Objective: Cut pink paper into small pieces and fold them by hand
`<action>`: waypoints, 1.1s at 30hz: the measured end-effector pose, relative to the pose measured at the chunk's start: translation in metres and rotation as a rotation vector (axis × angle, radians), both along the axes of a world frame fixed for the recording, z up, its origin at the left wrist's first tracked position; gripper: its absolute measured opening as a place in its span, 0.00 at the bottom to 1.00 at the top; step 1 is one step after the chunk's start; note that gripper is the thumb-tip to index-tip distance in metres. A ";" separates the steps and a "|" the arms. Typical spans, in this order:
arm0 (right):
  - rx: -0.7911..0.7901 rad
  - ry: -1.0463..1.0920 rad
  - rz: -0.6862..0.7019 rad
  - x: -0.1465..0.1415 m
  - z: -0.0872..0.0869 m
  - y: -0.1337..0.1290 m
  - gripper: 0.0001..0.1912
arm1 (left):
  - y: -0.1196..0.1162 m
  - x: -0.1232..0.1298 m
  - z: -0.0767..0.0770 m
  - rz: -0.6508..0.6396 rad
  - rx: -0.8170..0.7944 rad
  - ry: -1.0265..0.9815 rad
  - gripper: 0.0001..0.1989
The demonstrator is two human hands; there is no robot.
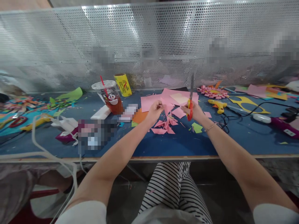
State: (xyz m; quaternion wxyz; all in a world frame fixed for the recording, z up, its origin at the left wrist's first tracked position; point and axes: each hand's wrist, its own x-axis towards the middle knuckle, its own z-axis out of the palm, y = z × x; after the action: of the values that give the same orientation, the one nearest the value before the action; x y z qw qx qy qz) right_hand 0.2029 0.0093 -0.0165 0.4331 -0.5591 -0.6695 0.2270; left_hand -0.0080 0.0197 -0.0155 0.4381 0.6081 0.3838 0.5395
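Observation:
My left hand (pixel 156 110) is closed in a pinch on a piece of pink paper (pixel 167 107), whose outline blends with the sheets behind. In my right hand (pixel 196 112) is a pair of scissors (pixel 190 107) with red and yellow handles, blades pointing up and away from me. Below and between my hands lies a heap of pink paper scraps (pixel 165 125). Larger pink sheets (pixel 148 102) lie just beyond, with a pale cream piece (pixel 181 98) on top. A green scrap (pixel 197 128) is near my right wrist.
A cup of reddish drink (pixel 115 104) with a straw and a yellow tube (pixel 123 85) stand at the back left. White cables (pixel 44 151) hang over the left front edge. To the right are a yellow glue gun (pixel 218 105), a pink paper flower (pixel 212 92) and black cord.

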 end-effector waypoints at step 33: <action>0.041 0.268 0.184 -0.036 -0.007 -0.015 0.17 | -0.012 0.005 0.012 -0.023 -0.189 -0.520 0.09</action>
State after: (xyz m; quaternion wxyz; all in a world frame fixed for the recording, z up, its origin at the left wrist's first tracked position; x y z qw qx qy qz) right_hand 0.1669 -0.0061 -0.0232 0.5074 -0.4513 -0.6586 0.3243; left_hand -0.0030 0.0073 -0.0035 0.5828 0.4100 0.3002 0.6341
